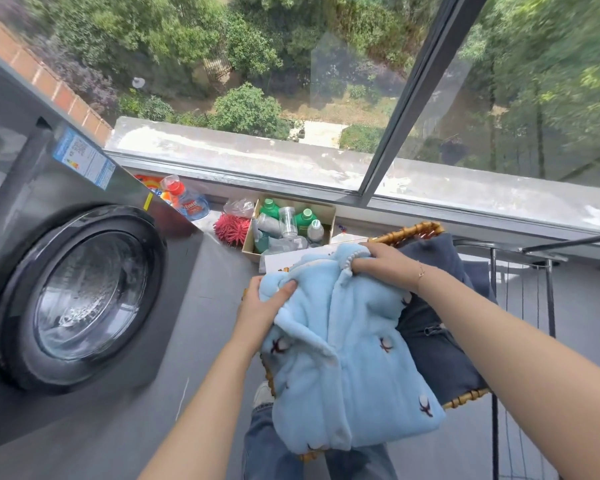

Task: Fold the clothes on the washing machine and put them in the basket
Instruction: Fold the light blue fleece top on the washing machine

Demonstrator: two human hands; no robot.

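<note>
Both hands, left hand [264,306] and right hand [381,261], grip the folded blue fleece [343,344] over the basket [409,232]. Its near edge overhangs the basket's rim, so letting go now could let it slide out and unfold.

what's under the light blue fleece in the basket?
A dark navy garment shows beside and beneath the light blue fleece, inside the wicker basket. Anything deeper, and the basket's bottom, is covered.
</note>
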